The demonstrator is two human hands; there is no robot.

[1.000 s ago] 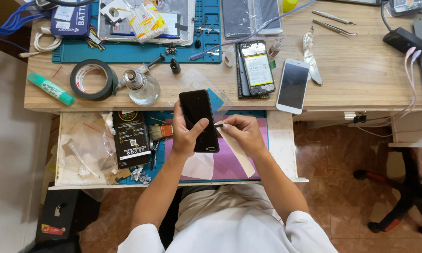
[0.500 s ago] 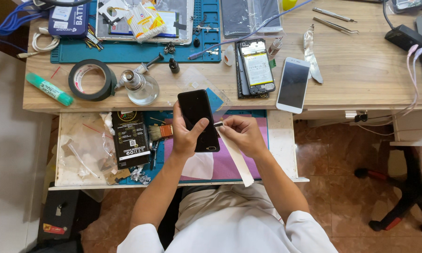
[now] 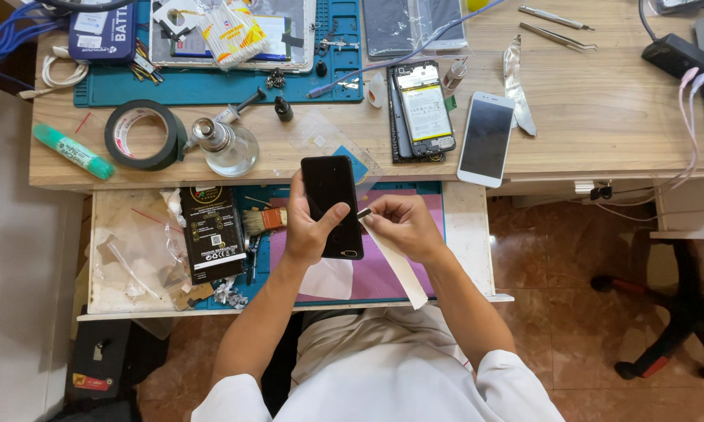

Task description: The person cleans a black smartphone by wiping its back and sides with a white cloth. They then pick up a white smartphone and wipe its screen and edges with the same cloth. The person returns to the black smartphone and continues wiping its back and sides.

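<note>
Black phone [image 3: 331, 205] sits upright in the left hand [image 3: 309, 230], held over the open drawer [image 3: 465, 234] just below the desk edge; the fingers wrap its back and the thumb lies across the dark screen. Just right of the phone, the right hand [image 3: 403, 227] pinches the top end of a long white strip [image 3: 395, 266] between thumb and forefinger, the other fingers curled in, and the strip hangs down toward the person's lap.

Left of the phone in the drawer lie a black packet [image 3: 213, 234] and a small brush [image 3: 262, 220]. Above the phone on the desk stand a glass bottle [image 3: 225, 144] and a roll of black tape [image 3: 142, 134]; up and to the right lie an opened phone [image 3: 422, 109] and a white phone [image 3: 486, 139].

The loose strip looks likely to curl and stick to itself or pick up dust, since it dangles free. The one-handed grip on the phone could slip if the strip tugs sideways.
</note>
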